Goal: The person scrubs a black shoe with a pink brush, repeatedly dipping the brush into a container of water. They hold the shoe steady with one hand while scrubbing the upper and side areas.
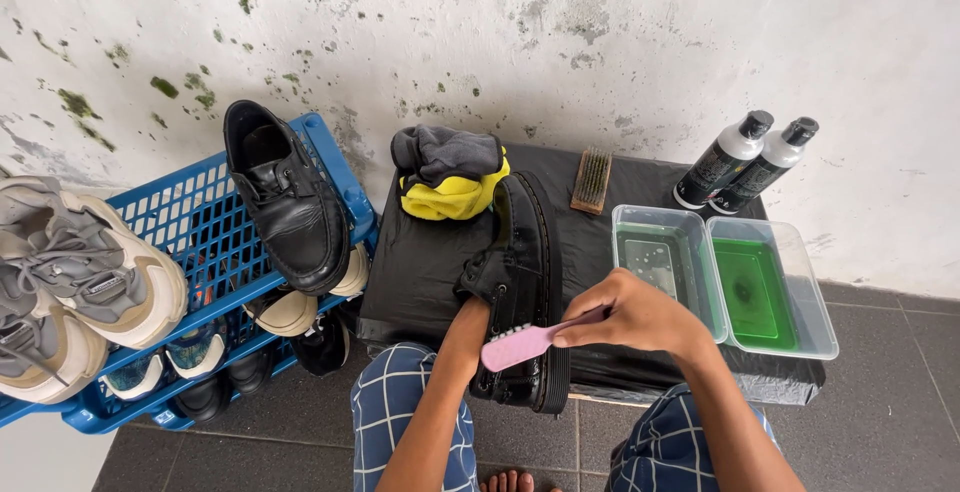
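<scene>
A black leather shoe (527, 252) lies on its side on a black plastic sheet (420, 262), sole to the right. My left hand (476, 304) is pushed inside the shoe's opening, so only the wrist shows. My right hand (630, 314) grips a pink brush (520, 346) and holds it against the shoe's sole edge near the heel.
Two clear tubs (690, 242) of green liquid sit right of the shoe, two bottles (745, 162) behind them. A wooden brush (592, 181) and yellow and grey cloths (448, 174) lie at the back. A blue crate (200, 242) with shoes stands left.
</scene>
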